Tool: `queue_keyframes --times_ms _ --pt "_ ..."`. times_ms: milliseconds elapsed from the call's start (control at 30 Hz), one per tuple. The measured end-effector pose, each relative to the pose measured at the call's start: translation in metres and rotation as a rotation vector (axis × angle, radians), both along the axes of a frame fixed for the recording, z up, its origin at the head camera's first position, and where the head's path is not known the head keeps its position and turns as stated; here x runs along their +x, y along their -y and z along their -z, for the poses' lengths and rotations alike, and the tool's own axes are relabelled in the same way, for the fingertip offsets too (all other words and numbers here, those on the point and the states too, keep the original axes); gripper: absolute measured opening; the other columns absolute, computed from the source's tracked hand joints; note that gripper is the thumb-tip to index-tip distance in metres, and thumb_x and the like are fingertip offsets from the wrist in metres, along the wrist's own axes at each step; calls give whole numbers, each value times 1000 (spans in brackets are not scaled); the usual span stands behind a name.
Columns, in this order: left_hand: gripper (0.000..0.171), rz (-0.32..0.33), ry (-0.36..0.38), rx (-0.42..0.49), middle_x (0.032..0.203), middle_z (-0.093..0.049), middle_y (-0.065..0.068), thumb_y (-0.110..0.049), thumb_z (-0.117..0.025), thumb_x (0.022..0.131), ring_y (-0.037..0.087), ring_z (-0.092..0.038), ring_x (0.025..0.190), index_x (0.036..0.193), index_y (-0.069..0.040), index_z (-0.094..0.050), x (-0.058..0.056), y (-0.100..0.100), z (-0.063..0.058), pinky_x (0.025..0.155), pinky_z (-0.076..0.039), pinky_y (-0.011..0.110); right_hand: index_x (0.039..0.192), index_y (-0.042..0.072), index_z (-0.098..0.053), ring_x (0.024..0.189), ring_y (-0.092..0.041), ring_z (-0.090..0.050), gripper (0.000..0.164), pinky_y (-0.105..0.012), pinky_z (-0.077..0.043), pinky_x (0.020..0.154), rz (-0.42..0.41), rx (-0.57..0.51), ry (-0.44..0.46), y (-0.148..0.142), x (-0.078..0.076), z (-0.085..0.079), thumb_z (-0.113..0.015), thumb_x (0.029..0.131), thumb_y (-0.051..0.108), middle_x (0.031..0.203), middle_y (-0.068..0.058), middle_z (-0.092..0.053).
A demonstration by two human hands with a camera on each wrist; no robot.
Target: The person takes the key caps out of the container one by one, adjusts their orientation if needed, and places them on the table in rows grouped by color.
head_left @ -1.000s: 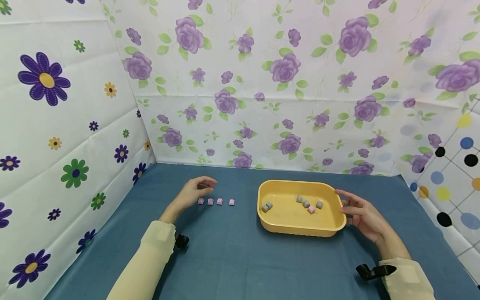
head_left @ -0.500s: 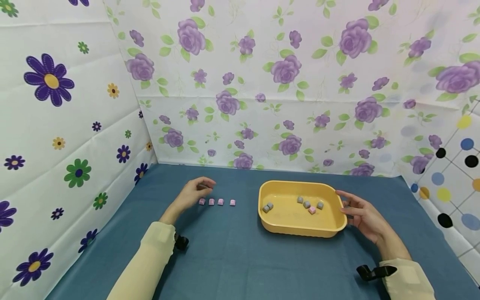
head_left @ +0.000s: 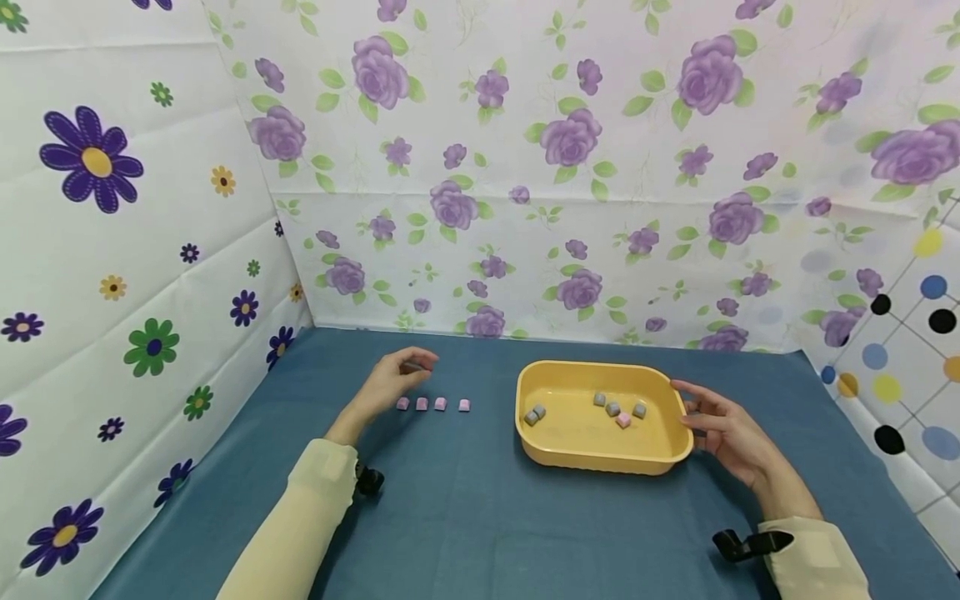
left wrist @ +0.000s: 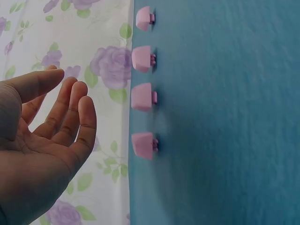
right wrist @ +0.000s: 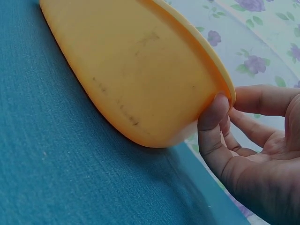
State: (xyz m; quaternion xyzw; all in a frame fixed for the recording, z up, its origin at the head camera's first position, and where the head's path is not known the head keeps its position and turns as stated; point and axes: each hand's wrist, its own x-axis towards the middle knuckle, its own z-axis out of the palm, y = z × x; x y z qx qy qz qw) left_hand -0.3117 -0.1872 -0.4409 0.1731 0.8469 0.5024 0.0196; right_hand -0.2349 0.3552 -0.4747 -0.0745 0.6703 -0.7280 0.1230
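My left hand [head_left: 390,379] hovers over the left end of a row of small pink keycaps [head_left: 440,404], fingers loosely bent, nothing between them. In the left wrist view, the keycaps [left wrist: 142,97] stand in a line beside the hand [left wrist: 51,126], their stems facing the blue cloth. At the right end of the yellow tray [head_left: 600,461], my right hand [head_left: 723,429] holds the rim. The right wrist view has fingertips [right wrist: 214,110] against the tray's outer wall [right wrist: 126,79], with another digit meeting the rim. Inside the tray lie several grey keycaps [head_left: 612,408] and one pink keycap [head_left: 623,420].
A blue cloth [head_left: 480,517] covers the table. Behind it hangs a white curtain [head_left: 510,250] with purple roses; patterned sheets flank both sides. Each wrist wears a black camera mount [head_left: 750,544].
My left hand has shifted slightly to the right and up, its fingers a little further apart. The right hand, the tray and the keycaps stay in place.
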Motion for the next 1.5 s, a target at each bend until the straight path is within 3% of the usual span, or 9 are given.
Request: queue_keyframes --times_ms 200,433,667,967,1133,1267,1500 --pt "26 21 17 3 122 -60 21 -9 -57 100 38 -59 110 125 -12 -62 0 -8 -5 89 -48 56 156 6 -22 98 -21 -66 66 -43 -57 79 -9 4 -1 1 0 0 -55 100 5 115 -12 -50" --pt "25 68 -1 5 121 -62 16 -14 -59 100 31 -61 110 124 -16 -64 -1 -25 -11 90 -49 52 156 7 -22 98 -21 -66 66 -43 -57 79 -4 9 0 1 0 0 -56 100 5 114 -12 -50" --pt "28 123 -9 49 124 -59 23 -10 -58 100 37 -58 112 128 -8 -61 2 -52 -21 92 -48 57 156 7 -22 98 -20 -65 67 -43 -57 79 -3 0 11 0 1 -1 -56 99 5 116 -12 -49" --pt "26 208 -25 71 119 -61 20 -4 -56 100 38 -59 109 124 -1 -62 23 -91 -50 89 -51 50 156 6 -22 99 -20 -65 66 -42 -57 79 -4 0 12 1 2 0 -56 99 4 117 -12 -49" --pt "28 249 -10 90 120 -61 18 -5 -57 100 40 -59 110 126 0 -61 22 -107 -49 89 -52 47 156 6 -22 98 -19 -65 66 -42 -57 79 -11 -11 10 0 1 0 -55 100 3 115 -11 -49" --pt "29 269 0 103 122 -60 19 -8 -57 100 39 -58 112 128 -3 -61 12 -120 -38 90 -51 49 156 6 -22 99 -19 -65 65 -43 -57 79 -14 -9 6 -1 1 -1 -54 100 3 115 -11 -49" --pt "27 308 -39 90 119 -64 8 -15 -59 100 22 -62 105 127 -14 -63 6 -143 -33 86 -53 38 156 7 -23 100 -20 -65 65 -43 -57 79 -13 -4 6 -1 0 -2 -55 100 3 116 -13 -49"
